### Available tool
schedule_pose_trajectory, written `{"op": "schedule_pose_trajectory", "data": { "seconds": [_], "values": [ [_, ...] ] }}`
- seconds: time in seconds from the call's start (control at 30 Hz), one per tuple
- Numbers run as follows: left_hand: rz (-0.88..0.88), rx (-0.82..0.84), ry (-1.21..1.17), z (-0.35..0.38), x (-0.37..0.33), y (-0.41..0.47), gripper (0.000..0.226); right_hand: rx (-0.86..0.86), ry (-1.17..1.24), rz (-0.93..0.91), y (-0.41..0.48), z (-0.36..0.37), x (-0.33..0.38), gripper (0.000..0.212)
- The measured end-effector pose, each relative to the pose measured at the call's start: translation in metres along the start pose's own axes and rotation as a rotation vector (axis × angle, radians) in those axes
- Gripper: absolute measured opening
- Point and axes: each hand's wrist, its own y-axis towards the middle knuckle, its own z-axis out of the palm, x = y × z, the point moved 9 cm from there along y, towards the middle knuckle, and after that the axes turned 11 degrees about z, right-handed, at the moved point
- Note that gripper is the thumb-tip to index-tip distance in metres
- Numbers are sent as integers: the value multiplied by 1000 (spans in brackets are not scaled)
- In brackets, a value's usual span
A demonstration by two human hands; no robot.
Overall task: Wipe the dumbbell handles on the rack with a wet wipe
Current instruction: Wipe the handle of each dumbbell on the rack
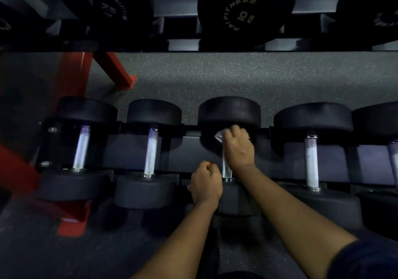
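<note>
The right hand (238, 147) was wrapped round the wet wipe (219, 136), pressing it to the far end of the third dumbbell's handle (226, 168) on the lower rack (189, 149). The left hand (206, 184) sat curled beside the handle's near end; I couldn't tell if it held anything. The wipe looked bunched, so a stroke might miss part of the knurling or turn the unsteadied dumbbell.
</note>
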Motion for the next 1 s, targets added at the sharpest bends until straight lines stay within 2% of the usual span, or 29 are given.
{"op": "schedule_pose_trajectory", "data": {
  "seconds": [0.07, 0.27, 0.3, 0.4, 0.57, 0.63, 0.7, 0.73, 0.83, 0.9, 1.0],
  "values": [
    [-1, -1, -7, 0, 0, 0, 21, 47, -164, -188, -1, 10, 20, 30],
    [3, -9, -27, 1, 2, 0, 26, 466, -563, -452, -20, 57, 47, 40],
    [4, -8, -31, 0, 0, -1, 27, 463, -578, -504, -21, 63, 50, 37],
    [5, -21, -44, -2, 0, -1, 27, 394, -605, -476, -19, 56, 49, 35],
    [16, -34, -35, -1, 3, 1, 30, 214, -300, -241, -13, 29, 24, 35],
    [20, -30, -32, 0, 3, 1, 31, 222, -43, -40, -12, 20, 8, 23],
    [17, -24, -26, 0, 2, 1, 31, 218, 285, 246, -8, 16, -20, 15],
    [14, -21, -27, 1, 3, 1, 31, 229, 363, 341, -7, 17, -30, 14],
    [16, -28, -33, 0, 3, 2, 33, 212, 562, 549, -8, 24, -49, 17],
    [14, -30, -39, 1, 5, 3, 33, 193, 651, 614, -10, 24, -53, 17],
    [8, -30, -45, 3, 7, 3, 32, 305, 676, 741, -26, 40, -62, 12]
  ]
}}
